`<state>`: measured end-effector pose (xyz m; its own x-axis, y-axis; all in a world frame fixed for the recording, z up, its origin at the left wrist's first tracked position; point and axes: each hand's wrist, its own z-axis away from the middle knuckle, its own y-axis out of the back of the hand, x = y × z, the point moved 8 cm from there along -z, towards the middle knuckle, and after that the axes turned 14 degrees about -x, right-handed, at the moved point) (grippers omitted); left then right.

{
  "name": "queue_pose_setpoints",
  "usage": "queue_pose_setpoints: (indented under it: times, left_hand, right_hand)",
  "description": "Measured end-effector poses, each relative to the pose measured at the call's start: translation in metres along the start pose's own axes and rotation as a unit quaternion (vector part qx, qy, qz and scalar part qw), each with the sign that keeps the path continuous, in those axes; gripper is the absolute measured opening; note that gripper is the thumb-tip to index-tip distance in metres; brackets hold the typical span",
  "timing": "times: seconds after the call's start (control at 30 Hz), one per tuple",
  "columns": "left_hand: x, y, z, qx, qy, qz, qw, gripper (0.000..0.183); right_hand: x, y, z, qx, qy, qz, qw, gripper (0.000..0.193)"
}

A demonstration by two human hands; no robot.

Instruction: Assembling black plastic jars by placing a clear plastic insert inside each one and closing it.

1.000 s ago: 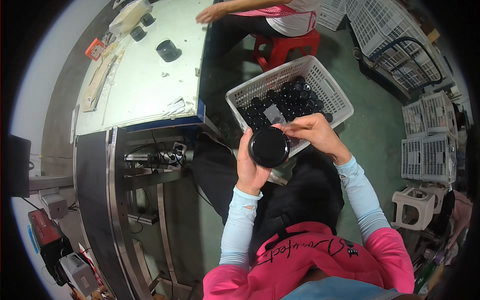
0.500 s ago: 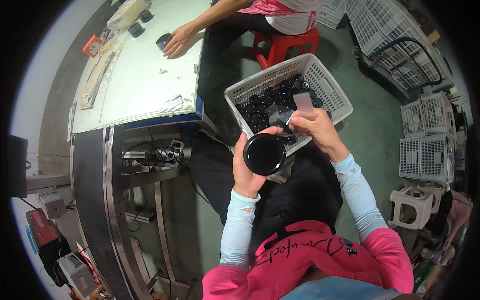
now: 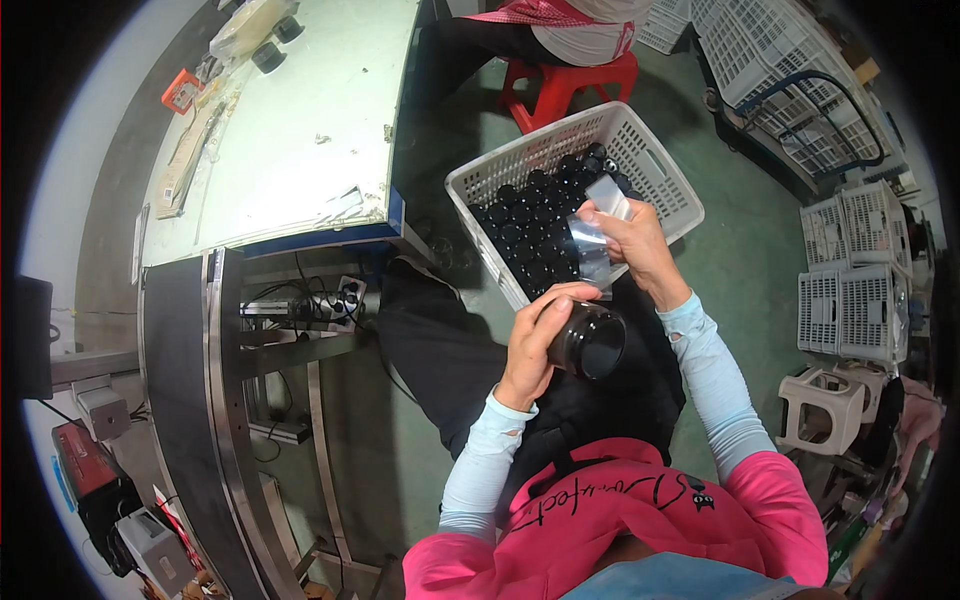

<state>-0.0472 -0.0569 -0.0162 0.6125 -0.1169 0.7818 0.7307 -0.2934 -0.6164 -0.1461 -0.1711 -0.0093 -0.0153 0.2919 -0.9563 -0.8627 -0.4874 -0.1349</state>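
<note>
A round, glossy black jar (image 3: 600,346) lies tilted in my left hand (image 3: 530,348), its fingers and thumb wrapped round the side and its round end facing me. In my right hand (image 3: 640,246), a shiny clear plastic strip (image 3: 591,252) is pinched between thumb and fingers. One end sticks up past the knuckles; the other hangs down to my left fingertips at the jar's far edge. Whether the strip is stuck to the jar I cannot tell. Just beyond both hands stands a white plastic crate (image 3: 672,190) with many black jars (image 3: 530,215) in it.
At the left is a white-topped table (image 3: 290,150) bearing two dark jars (image 3: 268,58), a plastic bag and an orange box (image 3: 181,91). A person sits on a red stool (image 3: 560,88) past the crate. Stacked white crates (image 3: 853,310) and a beige stool (image 3: 822,408) stand right.
My left hand has moved right and tipped the jar onto its side. The strip has swung down toward it in my right hand. The other person's hand and a jar have left the table.
</note>
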Motion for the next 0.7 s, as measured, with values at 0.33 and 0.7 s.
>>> queue_pose_setpoints:
  times: [0.33,0.7]
  left_hand:
    - [-0.001,0.005,-0.001,0.036,-0.015,-0.024,0.999,0.028]
    - [-0.002,0.005,0.0,0.043,-0.019,-0.015,0.999,0.027]
  right_hand:
    - [0.014,-0.003,0.004,-0.03,0.019,-0.087,0.996,0.017]
    - [0.015,-0.012,0.012,-0.117,-0.001,-0.192,0.974,0.018]
